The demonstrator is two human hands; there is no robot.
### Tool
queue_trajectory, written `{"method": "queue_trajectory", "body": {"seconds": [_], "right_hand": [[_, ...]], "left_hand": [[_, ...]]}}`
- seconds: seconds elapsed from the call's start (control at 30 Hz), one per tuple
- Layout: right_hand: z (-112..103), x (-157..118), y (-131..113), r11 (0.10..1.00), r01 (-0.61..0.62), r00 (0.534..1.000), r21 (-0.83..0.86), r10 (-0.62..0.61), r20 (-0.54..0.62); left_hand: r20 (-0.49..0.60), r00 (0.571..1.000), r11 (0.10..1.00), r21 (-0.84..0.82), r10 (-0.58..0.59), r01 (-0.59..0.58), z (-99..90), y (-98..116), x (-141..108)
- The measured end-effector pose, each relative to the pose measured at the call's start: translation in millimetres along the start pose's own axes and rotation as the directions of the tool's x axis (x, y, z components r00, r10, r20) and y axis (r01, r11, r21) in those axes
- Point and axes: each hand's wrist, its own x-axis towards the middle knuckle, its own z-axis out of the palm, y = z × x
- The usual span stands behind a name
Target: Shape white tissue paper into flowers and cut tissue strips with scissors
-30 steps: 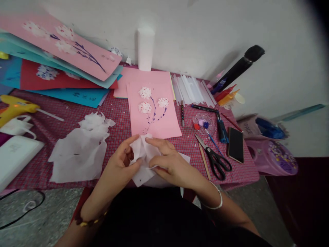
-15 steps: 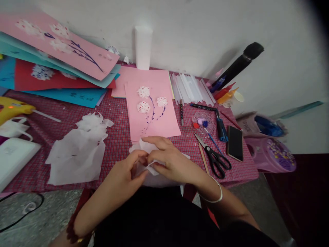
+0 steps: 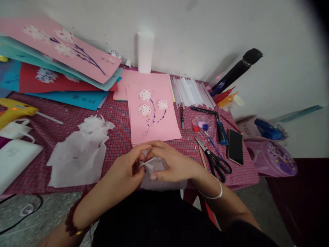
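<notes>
A thin white sheet of tissue paper (image 3: 155, 165) is bunched between my hands at the table's near edge. My left hand (image 3: 130, 168) pinches a gathered fold of it between thumb and fingers. Curved over the other side of the sheet, my right hand (image 3: 171, 163) grips it, fingertips meeting those of the left. Just beyond lies a pink card (image 3: 154, 127) with white speckled blossoms and a dark stem. More crumpled white tissue (image 3: 77, 157) rests to the left. Black-handled scissors (image 3: 217, 161) lie right of my right hand.
A yellow glue gun (image 3: 19, 109) and a white box-like device (image 3: 19, 161) sit at the left, below stacked coloured cards (image 3: 77, 58). Clear glue sticks (image 3: 189, 92), a paint dish (image 3: 202, 125), a blue-handled tool (image 3: 221, 132) and a phone (image 3: 235, 146) occupy the right. A wall stands behind.
My right thumb has shifted down and away from my left fingertips, exposing more of the tissue between the hands. The left hand keeps its pinch. The whole view has tilted slightly.
</notes>
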Motion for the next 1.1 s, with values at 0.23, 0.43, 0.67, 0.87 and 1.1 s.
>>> {"method": "queue_trajectory", "body": {"seconds": [0.23, 0.43, 0.67, 0.87, 1.1], "right_hand": [[8, 3, 10, 0.994, -0.031, 0.998, 0.103, 0.037, -0.057], [8, 4, 7, 0.993, -0.054, 0.996, 0.103, 0.060, -0.061], [4, 5, 0, 0.988, -0.084, 0.995, 0.130, 0.091, -0.050], [0, 4, 4, 0.976, -0.077, 0.994, 0.205, 0.092, -0.066], [-2, 12, 17, 0.826, -0.176, 0.983, 0.535, 0.181, 0.043]], "left_hand": [[0.014, 1.000, 1.000, -0.007, 0.022, -0.022, -3.6, 1, 3], [0.024, 0.999, 0.998, -0.058, -0.039, 0.040, 1.8, 2, 1], [0.002, 1.000, 0.995, -0.101, -0.007, 0.007, 13.8, 3, 2], [0.003, 1.000, 0.985, -0.174, -0.008, 0.008, 3.6, 5, 2], [0.054, 0.985, 0.822, -0.544, -0.166, 0.169, -2.7, 2, 13]]}}
